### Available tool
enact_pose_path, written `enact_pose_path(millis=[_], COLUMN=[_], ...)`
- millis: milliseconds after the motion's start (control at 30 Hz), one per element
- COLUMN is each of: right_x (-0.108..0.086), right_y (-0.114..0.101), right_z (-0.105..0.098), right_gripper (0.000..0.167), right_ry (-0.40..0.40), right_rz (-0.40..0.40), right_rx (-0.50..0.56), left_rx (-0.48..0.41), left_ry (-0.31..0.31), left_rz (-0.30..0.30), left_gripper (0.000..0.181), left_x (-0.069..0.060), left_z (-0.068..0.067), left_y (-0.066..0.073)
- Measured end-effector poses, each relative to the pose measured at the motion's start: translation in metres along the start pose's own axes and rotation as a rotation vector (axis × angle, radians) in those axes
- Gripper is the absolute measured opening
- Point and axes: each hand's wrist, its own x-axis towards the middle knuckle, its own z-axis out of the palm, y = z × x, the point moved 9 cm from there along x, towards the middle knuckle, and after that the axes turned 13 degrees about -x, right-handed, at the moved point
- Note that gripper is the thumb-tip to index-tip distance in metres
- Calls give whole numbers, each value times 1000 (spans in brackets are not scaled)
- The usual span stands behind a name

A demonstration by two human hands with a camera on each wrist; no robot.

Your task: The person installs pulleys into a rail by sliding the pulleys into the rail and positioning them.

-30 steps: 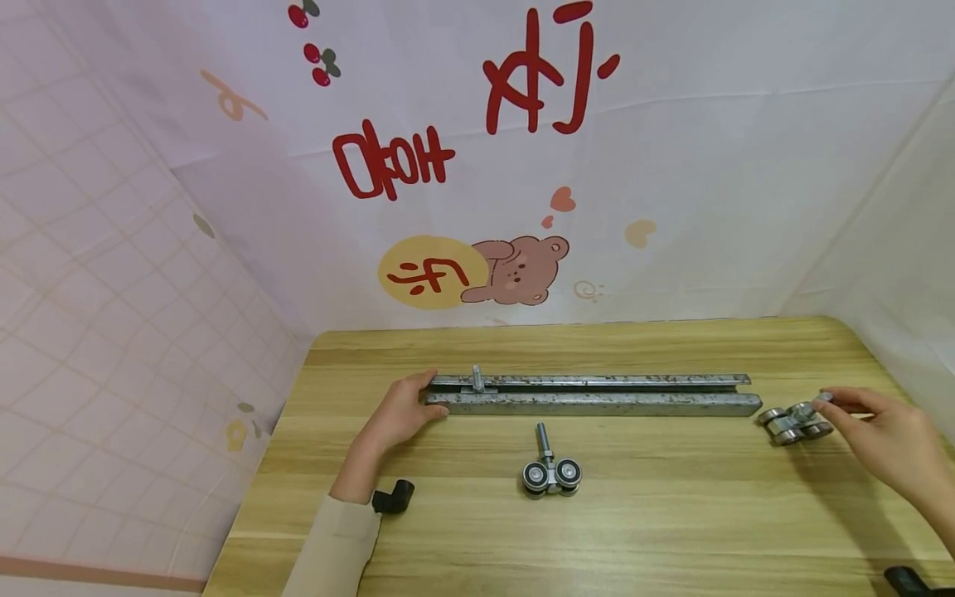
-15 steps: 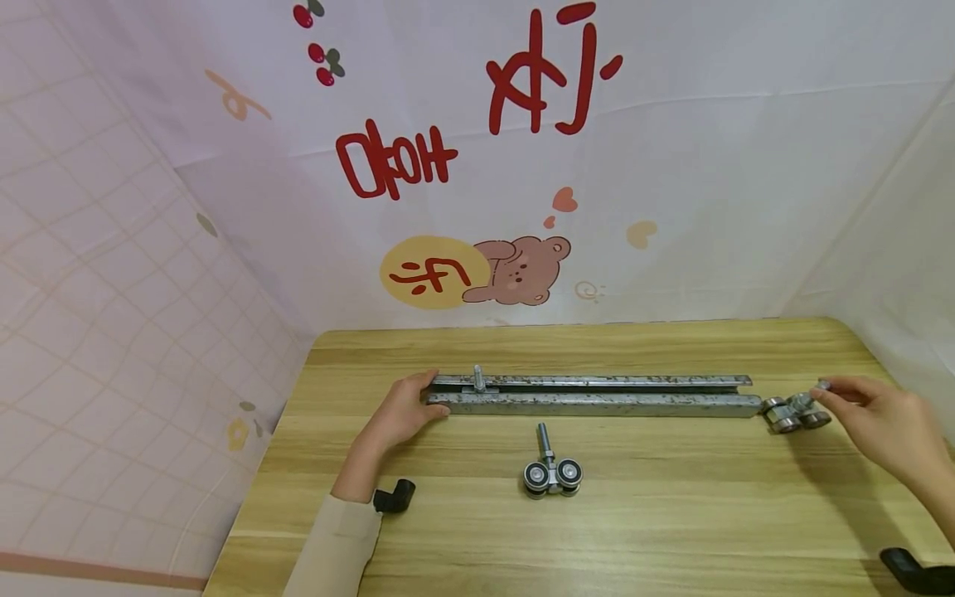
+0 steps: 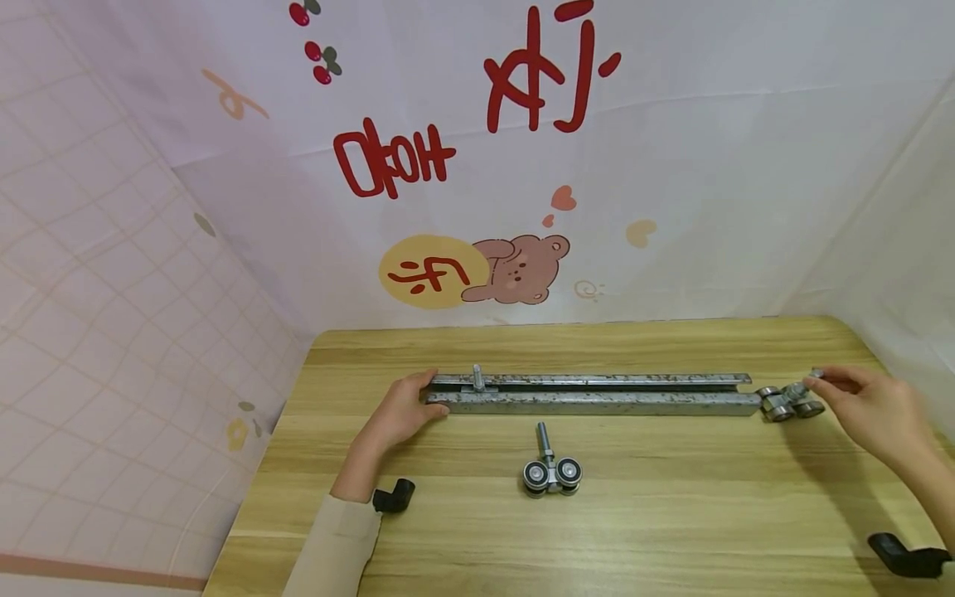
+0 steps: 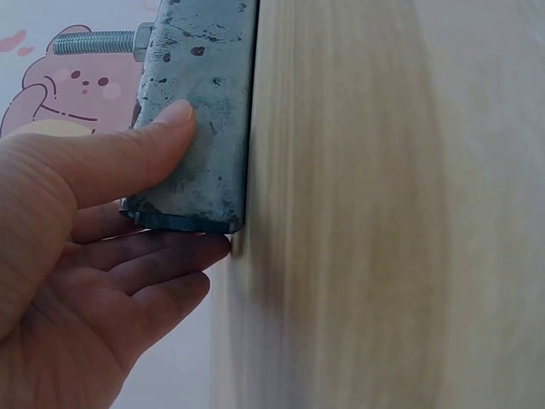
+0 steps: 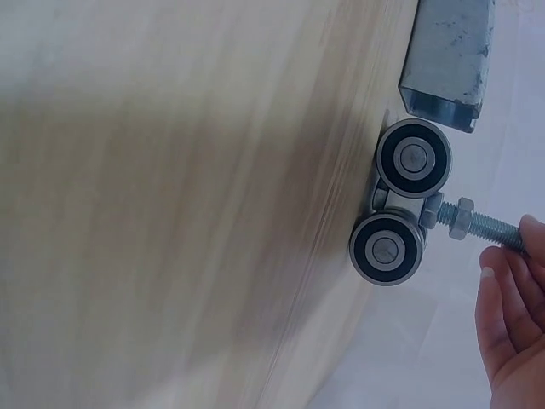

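A grey steel track [image 3: 597, 404] with a slot along its top lies across the table. My left hand [image 3: 400, 409] grips its left end, thumb [image 4: 162, 146] on the front face and other fingers at the end and behind. A bolt [image 3: 478, 378] stands up through the slot near that hand. My right hand [image 3: 880, 412] pinches the threaded bolt [image 5: 485, 227] of a four-wheeled roller trolley [image 3: 791, 403]. In the right wrist view, the trolley's wheels [image 5: 414, 158] sit close to the track's open right end; whether they touch it I cannot tell.
A second roller trolley [image 3: 552, 474] rests on the wooden table [image 3: 671, 514] in front of the track, its bolt pointing toward the back. Behind the table hangs a white printed cloth [image 3: 448, 199], with more cloth at both sides.
My right hand has brought its roller trolley left and back, up to the track's right end. The left hand, the track and the second trolley stay in place.
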Motion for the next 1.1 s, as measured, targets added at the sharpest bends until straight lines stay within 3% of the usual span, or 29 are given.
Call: enact_pose_path(millis=[533, 1100], right_x=[7, 9], right_y=[-5, -12], right_z=[2, 1], right_gripper=[45, 46], right_ry=[35, 23], right_rz=[-4, 7], right_rx=[23, 53], left_rx=[0, 3], left_ry=[-4, -5], left_rz=[2, 0], left_gripper=[79, 80], left_x=[1, 1], left_z=[1, 1], left_y=[-1, -2])
